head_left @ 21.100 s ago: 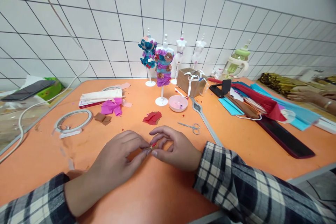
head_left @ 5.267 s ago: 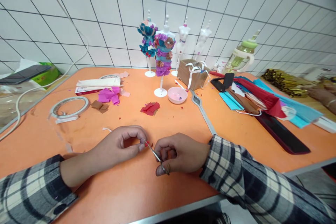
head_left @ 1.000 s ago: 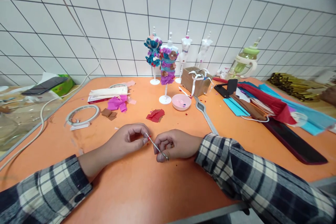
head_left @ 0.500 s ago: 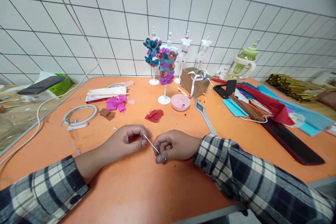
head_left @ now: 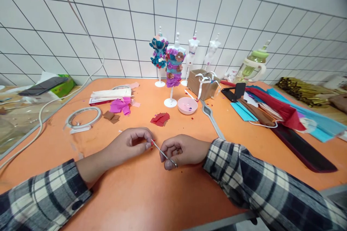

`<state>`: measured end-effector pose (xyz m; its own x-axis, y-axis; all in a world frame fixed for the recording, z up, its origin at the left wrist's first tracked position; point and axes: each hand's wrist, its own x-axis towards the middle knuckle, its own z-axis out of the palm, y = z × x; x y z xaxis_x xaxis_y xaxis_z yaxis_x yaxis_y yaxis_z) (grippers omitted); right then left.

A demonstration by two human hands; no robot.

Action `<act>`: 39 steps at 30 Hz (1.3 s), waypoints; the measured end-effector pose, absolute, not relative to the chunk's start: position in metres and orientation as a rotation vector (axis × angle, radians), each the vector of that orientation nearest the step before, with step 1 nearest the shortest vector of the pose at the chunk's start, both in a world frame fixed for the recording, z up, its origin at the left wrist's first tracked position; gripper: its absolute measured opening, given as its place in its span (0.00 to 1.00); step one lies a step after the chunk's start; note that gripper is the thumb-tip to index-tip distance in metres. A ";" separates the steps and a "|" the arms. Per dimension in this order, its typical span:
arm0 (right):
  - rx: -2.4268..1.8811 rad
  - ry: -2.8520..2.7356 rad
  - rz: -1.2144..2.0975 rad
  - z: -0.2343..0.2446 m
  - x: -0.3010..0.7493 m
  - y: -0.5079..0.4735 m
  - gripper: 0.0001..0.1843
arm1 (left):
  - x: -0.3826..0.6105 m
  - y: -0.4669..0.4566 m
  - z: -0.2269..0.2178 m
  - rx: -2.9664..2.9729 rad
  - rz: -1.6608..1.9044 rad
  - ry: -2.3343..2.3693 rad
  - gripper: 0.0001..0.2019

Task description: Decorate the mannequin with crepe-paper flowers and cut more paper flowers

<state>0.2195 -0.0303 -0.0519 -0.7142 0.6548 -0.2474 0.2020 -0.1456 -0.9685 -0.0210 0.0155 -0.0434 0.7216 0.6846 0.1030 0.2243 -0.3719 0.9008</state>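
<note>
Low over the table (head_left: pixel 130 202), I watch the left hand (head_left: pixel 132 144) pinch a red scrap (head_left: pixel 152 144), presumably steadying it for the scissors (head_left: pixel 164 153) gripped in the right hand (head_left: pixel 184 149), their tips right at the scrap.

Bright, fairly even whitish light fills the scene, making the white tiled wall (head_left: pixel 114 25) pale and low in contrast. The orange tabletop (head_left: pixel 151 202) carries a soft, washed sheen near the bottom edge and darker, soft-edged shadows below the left hand (head_left: pixel 132 144) and right hand (head_left: pixel 184 149). A thin glint runs along the scissors (head_left: pixel 162 153); the red scrap (head_left: pixel 152 143) at their tip is too small to resolve. The 4 miniature dress forms (head_left: pixel 173 66) look reasonably clear. Wide-angle distortion slants the grout lines and stretches the plaid right sleeve (head_left: pixel 271 180). Detail smears around the gold bundle (head_left: pixel 300 92), and the upper right corner darkens.
</note>
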 end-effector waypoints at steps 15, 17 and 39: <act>-1.018 -1.820 1.914 -0.048 0.223 -0.032 0.25 | -0.022 0.017 -0.044 1.921 0.502 0.657 0.08; -1.024 -1.813 1.911 -0.049 0.223 -0.032 0.25 | -0.022 0.017 -0.045 1.921 0.497 0.654 0.08; -1.061 -1.832 1.863 -0.041 0.219 -0.035 0.25 | -0.021 0.016 -0.043 1.900 0.465 0.677 0.10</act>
